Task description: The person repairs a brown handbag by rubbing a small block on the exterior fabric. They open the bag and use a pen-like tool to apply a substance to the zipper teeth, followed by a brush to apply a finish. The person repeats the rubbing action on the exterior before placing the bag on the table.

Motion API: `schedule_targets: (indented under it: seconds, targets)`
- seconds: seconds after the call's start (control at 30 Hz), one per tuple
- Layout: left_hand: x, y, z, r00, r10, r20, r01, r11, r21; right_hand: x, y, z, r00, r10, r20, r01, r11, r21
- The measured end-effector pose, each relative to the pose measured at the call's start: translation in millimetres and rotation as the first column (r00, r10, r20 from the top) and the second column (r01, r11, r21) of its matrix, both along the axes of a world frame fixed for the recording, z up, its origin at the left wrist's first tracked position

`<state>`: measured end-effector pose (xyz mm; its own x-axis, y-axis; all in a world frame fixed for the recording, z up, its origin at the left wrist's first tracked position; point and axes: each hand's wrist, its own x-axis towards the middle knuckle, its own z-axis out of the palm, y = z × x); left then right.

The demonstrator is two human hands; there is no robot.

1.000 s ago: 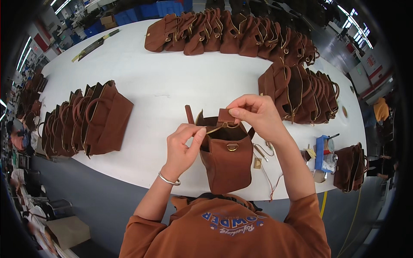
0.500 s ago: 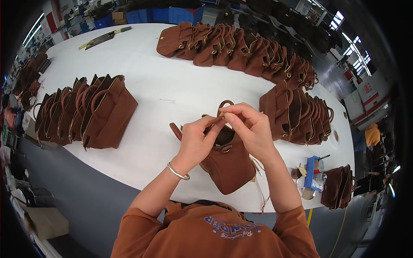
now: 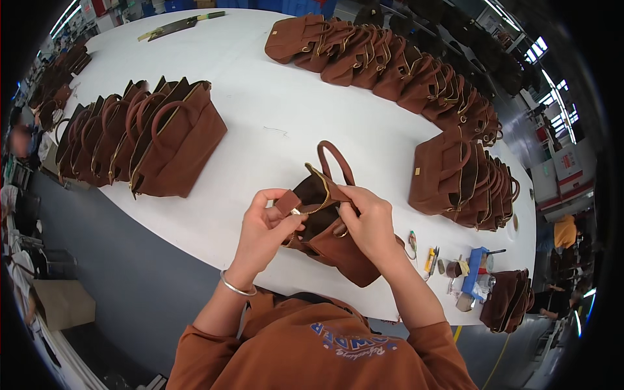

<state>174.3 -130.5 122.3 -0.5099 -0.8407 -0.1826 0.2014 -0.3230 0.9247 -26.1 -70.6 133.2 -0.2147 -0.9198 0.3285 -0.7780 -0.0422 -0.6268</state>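
Observation:
A brown leather handbag (image 3: 351,259) with a gold zipper lies before me on the white table, its mouth spread and the dark lining showing. One handle (image 3: 336,161) stands up at its far side. My left hand (image 3: 263,227) is closed, pinching a small brown leather zipper tab (image 3: 288,202) at the end of the gold zipper, by the bag's left side. My right hand (image 3: 369,218) is closed on the bag's upper edge, thumb and fingers pressed together there. Part of the near rim is hidden behind my hands.
Brown handbags stand in rows at the left (image 3: 185,146), along the far right (image 3: 354,62) and nearer on the right (image 3: 439,172). By the right edge are a blue tray (image 3: 473,273), a yellow tool (image 3: 430,260) and another handbag (image 3: 510,300). The white table (image 3: 260,123) has a curved-looking edge.
My hands have moved apart, the left down and leftward with the zipper tab, the right onto the bag's edge. The bag has turned and its mouth is wider. The view has shifted.

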Motion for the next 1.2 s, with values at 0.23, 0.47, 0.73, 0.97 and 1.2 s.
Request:
schedule_targets:
  seconds: [0.23, 0.47, 0.73, 0.97, 1.2]
  targets:
    - [1, -15, 4, 0.992, 0.067, 0.111, -0.015, 0.909, -0.416, 11, 3, 2, 0.993, 0.042, -0.111, -0.058, 0.988, -0.141]
    - [-53, -20, -6, 0.988, -0.130, 0.087, 0.155, 0.902, -0.403, -8, 2, 9, 0.955, 0.029, 0.295, -0.067, 0.991, 0.119]
    - [-72, -26, -14, 0.968, -0.194, 0.157, 0.239, 0.907, -0.347, -30, 5, 15, 0.757, -0.127, 0.641, -0.163, 0.913, 0.373]
    - [-74, -25, -21, 0.978, -0.163, 0.130, 0.197, 0.927, -0.320, -37, 1, 3, 0.788, -0.044, 0.614, -0.197, 0.927, 0.319]
    - [-70, -19, -23, 0.979, -0.094, 0.179, 0.152, 0.925, -0.349, -34, -4, 12, 0.661, -0.113, 0.742, -0.286, 0.876, 0.388]
